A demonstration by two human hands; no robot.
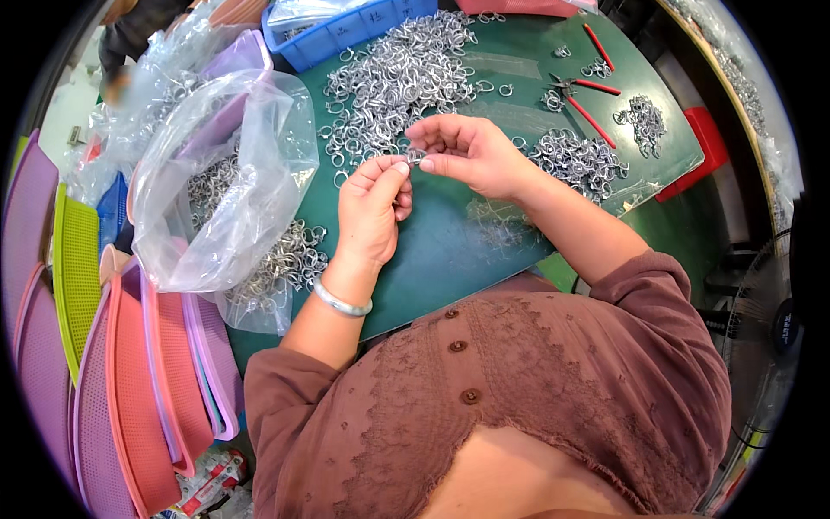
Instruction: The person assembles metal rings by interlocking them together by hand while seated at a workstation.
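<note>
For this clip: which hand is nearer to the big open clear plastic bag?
The left. The left hand is a little to the right of the plastic bag, apart from it; the right hand is farther right, beyond the left one.

One left hand (367, 208), one right hand (480, 156), at least one metal ring (415, 157) at the fingertips. Beyond both, one big heap (398, 82) of uncountable rings, one blue bin (324, 54). Right of the right hand, two smaller heaps (575, 160), one pair of pliers (596, 86). On the left wrist, one bracelet (341, 304).
</note>
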